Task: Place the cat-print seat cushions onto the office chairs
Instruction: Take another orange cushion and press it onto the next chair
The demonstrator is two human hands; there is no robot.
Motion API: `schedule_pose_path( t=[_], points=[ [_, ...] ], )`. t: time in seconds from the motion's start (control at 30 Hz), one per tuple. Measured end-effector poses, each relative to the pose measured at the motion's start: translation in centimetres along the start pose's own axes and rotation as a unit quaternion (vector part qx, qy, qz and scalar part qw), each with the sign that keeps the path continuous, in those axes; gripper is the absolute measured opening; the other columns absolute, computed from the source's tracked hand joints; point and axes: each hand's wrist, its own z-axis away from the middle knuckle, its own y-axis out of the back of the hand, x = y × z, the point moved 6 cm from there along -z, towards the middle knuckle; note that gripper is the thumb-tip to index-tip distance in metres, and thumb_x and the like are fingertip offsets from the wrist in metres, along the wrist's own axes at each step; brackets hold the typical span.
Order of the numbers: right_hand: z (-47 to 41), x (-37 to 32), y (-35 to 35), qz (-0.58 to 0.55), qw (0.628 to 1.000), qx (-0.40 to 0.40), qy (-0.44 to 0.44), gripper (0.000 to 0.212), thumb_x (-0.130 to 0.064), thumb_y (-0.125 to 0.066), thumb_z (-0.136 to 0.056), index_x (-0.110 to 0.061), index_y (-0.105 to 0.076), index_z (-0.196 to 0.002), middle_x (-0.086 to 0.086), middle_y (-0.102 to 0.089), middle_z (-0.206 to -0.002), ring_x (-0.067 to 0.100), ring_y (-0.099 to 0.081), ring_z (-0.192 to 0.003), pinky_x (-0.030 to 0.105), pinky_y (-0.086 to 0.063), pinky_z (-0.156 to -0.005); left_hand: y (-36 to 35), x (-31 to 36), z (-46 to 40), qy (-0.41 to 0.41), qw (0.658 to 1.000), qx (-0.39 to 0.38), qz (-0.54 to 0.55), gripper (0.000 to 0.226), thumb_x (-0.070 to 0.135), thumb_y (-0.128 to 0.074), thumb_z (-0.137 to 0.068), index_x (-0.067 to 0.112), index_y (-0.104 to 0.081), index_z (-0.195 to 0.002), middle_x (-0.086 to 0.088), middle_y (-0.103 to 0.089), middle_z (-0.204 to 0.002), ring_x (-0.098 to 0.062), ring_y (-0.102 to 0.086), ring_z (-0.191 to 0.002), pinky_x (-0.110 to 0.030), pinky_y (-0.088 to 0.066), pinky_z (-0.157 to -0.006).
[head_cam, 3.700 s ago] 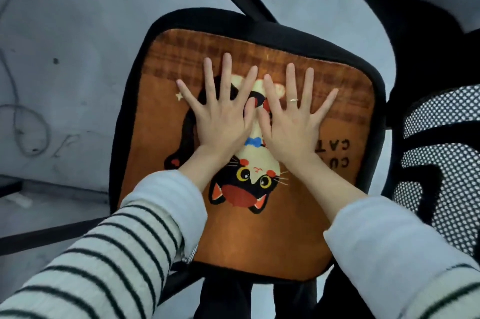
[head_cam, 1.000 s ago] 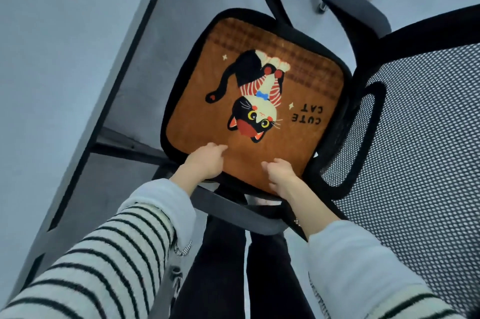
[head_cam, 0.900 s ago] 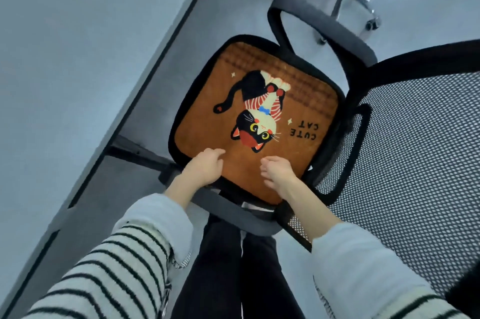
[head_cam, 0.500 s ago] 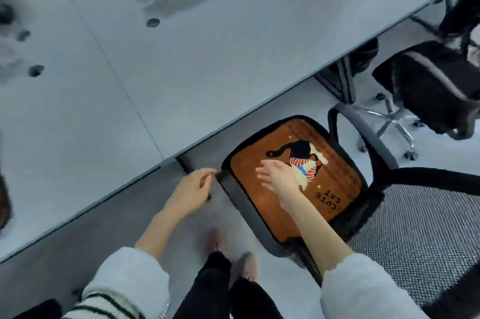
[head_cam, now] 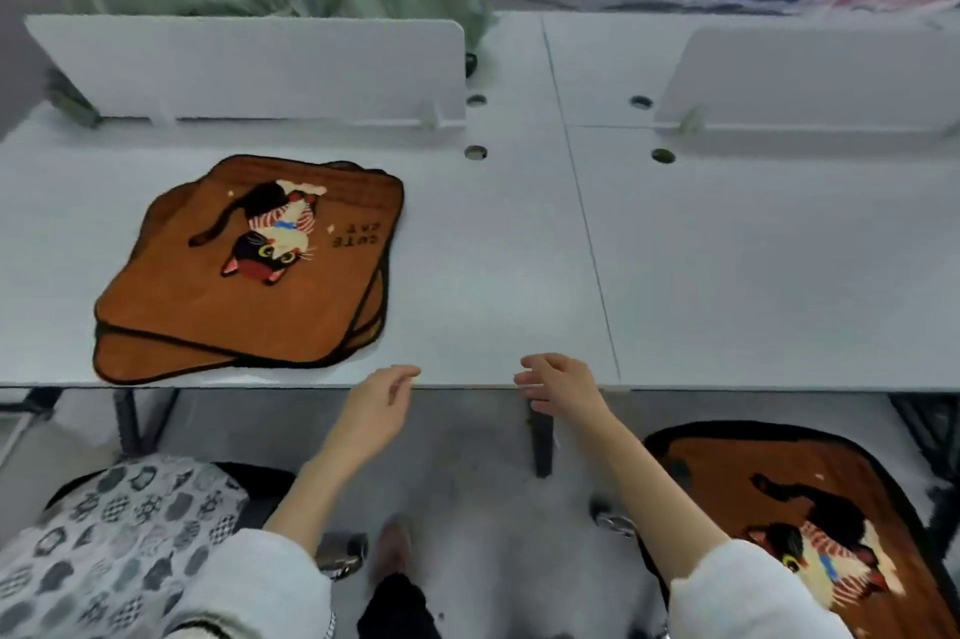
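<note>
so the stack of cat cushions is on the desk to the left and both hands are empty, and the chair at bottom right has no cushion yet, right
Not quite. The head view shows the chair at bottom right already has a cat cushion on it. The rest holds: the stack of cat cushions lies on the desk to the left, and the left hand and right hand are empty.

Only one bit of writing to read: "CUTE CAT" in dark letters, upside down from here, on the top orange cushion point(head_cam: 249, 269) of the pile on the counter point(head_cam: 519, 274), just right of the cat picture. No words to make out on the other cushion point(head_cam: 810, 524) at lower right. No numbers, brands or signs anywhere else.
</note>
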Motion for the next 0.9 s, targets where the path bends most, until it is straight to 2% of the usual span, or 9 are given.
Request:
schedule_pose_path(
  t=[0.2,0.27,0.37,0.43,0.53,0.63,0.7,0.77,0.9],
  points=[
    [-4.5,-5.0,-12.3,0.049,0.998,-0.044,-0.013,0.021,-0.02,-0.046,-0.096,-0.007,-0.061,-0.104,0.011,-0.065,-0.096,0.021,-0.06,-0.083,0.03,-0.05,-0.077,11.1,-8.3,-5.0,0.034,0.992,0.119,0.013,0.034,0.008,-0.039,-0.098,0.011,-0.056,-0.127,-0.004,-0.054,-0.132,-0.017,-0.048,-0.122,-0.021,-0.034,-0.098],
    [-6.3,-5.8,-15.3,0.067,0.996,-0.044,-0.026,0.027,-0.02,-0.046,-0.096,-0.002,-0.062,-0.107,0.01,-0.065,-0.096,0.019,-0.06,-0.084,0.034,-0.052,-0.085,13.2,-11.1,-6.8,0.044,0.992,0.12,-0.009,0.036,0.008,-0.039,-0.098,0.011,-0.054,-0.13,-0.005,-0.049,-0.139,-0.018,-0.043,-0.13,-0.023,-0.031,-0.105],
    [-9.7,-7.2,-20.2,0.073,0.996,-0.043,-0.042,0.036,-0.016,-0.043,-0.094,0.013,-0.053,-0.112,0.01,-0.056,-0.087,0.02,-0.052,-0.08,0.041,-0.051,-0.092,15.5,-16.1,-9.8,0.074,0.988,0.101,-0.088,0.04,0.014,-0.038,-0.099,0.015,-0.047,-0.137,-0.006,-0.036,-0.149,-0.022,-0.024,-0.142,-0.039,-0.021,-0.117],
    [-11.1,-7.9,-22.0,0.055,0.996,-0.037,-0.06,0.038,-0.016,-0.043,-0.094,0.012,-0.049,-0.118,0.011,-0.051,-0.087,0.022,-0.049,-0.08,0.047,-0.049,-0.097,16.0,-18.0,-10.9,0.081,0.98,0.075,-0.168,0.044,0.022,-0.037,-0.099,0.019,-0.038,-0.143,-0.006,-0.025,-0.155,-0.025,-0.013,-0.145,-0.048,-0.013,-0.117],
    [-13.2,-8.0,-24.0,0.05,0.994,0.001,-0.094,0.04,-0.019,-0.047,-0.094,0.008,-0.048,-0.123,0.023,-0.059,-0.088,0.035,-0.057,-0.082,0.057,-0.043,-0.097,16.0,-19.7,-11.8,0.067,0.968,0.047,-0.237,0.049,0.03,-0.035,-0.099,0.023,-0.027,-0.148,-0.002,-0.013,-0.158,-0.025,-0.004,-0.146,-0.051,-0.004,-0.116],
    [-14.1,-8.1,-24.9,0.056,0.991,0.048,-0.111,0.037,-0.019,-0.047,-0.093,0.007,-0.051,-0.119,0.015,-0.061,-0.083,0.031,-0.061,-0.086,0.052,-0.048,-0.096,15.7,-19.8,-11.6,0.067,0.961,0.055,-0.263,0.048,0.031,-0.038,-0.098,0.025,-0.033,-0.145,-0.001,-0.022,-0.156,-0.024,-0.012,-0.146,-0.051,-0.009,-0.116],
    [-14.7,-8.7,-25.6,0.064,0.99,0.062,-0.112,0.037,-0.022,-0.048,-0.092,0.004,-0.054,-0.118,0.015,-0.062,-0.096,0.036,-0.06,-0.103,0.047,-0.051,-0.093,16.2,-19.8,-11.8,0.068,0.958,0.073,-0.268,0.043,0.029,-0.047,-0.094,0.024,-0.046,-0.137,-0.004,-0.037,-0.149,-0.026,-0.028,-0.14,-0.052,-0.022,-0.111],
    [-15.4,-9.3,-26.3,0.068,0.989,0.071,-0.11,0.039,-0.03,-0.049,-0.091,-0.003,-0.056,-0.119,0.011,-0.062,-0.105,0.033,-0.059,-0.106,0.043,-0.052,-0.088,16.8,-19.7,-12.2,0.052,0.954,0.098,-0.279,0.038,0.026,-0.061,-0.086,0.022,-0.06,-0.124,-0.006,-0.054,-0.134,-0.028,-0.048,-0.124,-0.052,-0.037,-0.098],
    [-16.3,-11.5,-27.4,0.115,0.988,0.091,-0.05,0.041,-0.028,-0.041,-0.096,-0.014,-0.049,-0.134,0.006,-0.058,-0.128,0.029,-0.055,-0.115,0.04,-0.046,-0.098,17.2,-19.7,-12.4,0.015,0.945,0.138,-0.296,0.034,0.022,-0.07,-0.077,0.021,-0.067,-0.11,-0.006,-0.062,-0.119,-0.028,-0.058,-0.105,-0.048,-0.043,-0.083]
  ],
)
